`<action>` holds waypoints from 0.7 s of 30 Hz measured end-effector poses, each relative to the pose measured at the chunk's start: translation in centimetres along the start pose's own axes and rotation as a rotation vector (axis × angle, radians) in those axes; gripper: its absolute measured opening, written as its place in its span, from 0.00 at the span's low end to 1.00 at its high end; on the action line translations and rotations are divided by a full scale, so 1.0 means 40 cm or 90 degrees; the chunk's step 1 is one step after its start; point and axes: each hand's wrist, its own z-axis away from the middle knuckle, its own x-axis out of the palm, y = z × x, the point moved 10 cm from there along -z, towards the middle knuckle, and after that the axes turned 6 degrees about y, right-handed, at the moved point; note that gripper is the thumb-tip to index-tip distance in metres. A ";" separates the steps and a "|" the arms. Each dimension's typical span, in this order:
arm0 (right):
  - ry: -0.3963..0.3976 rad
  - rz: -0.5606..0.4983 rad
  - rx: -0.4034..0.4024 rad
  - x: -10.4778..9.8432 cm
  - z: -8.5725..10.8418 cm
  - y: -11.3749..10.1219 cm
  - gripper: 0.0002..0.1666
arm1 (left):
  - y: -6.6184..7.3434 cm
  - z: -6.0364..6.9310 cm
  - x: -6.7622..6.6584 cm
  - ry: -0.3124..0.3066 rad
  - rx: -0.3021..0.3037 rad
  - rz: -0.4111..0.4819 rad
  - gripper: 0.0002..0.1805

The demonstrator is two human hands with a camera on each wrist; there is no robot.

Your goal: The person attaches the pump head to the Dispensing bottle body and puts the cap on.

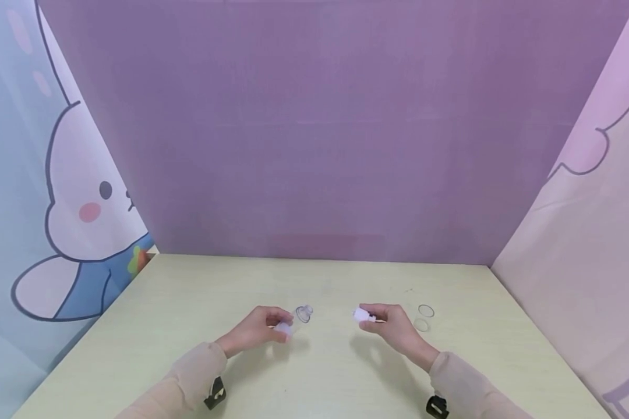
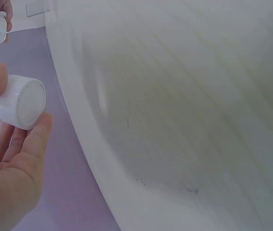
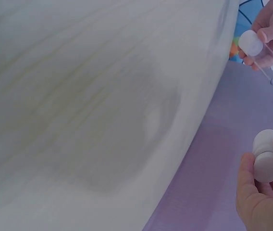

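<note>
In the head view my left hand (image 1: pixel 262 327) pinches a clear bottle (image 1: pixel 303 314) by its white end piece, the transparent neck pointing right and away. The left wrist view shows that white round end (image 2: pixel 25 102) between the thumb and fingers. Across from it, my right hand (image 1: pixel 395 329) holds a small white cylindrical piece (image 1: pixel 363 315) in its fingertips; its exact kind is unclear. Two rounded white parts (image 3: pixel 267 167) show between those fingers in the right wrist view. Both hands are apart, raised above the table.
Two thin rings, a dark one (image 1: pixel 426 311) and a paler one (image 1: pixel 421 325), lie on the pale table (image 1: pixel 304 384) right of my right hand. A purple panel (image 1: pixel 320 128) stands behind the table. Printed cloths hang at left and right.
</note>
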 end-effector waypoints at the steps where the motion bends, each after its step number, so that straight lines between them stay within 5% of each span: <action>1: 0.000 -0.001 -0.001 0.000 0.000 0.000 0.24 | -0.001 0.000 0.000 0.000 0.000 -0.001 0.22; 21: 0.001 -0.022 0.012 -0.001 0.006 -0.003 0.24 | 0.011 -0.003 0.021 -0.019 0.017 0.005 0.22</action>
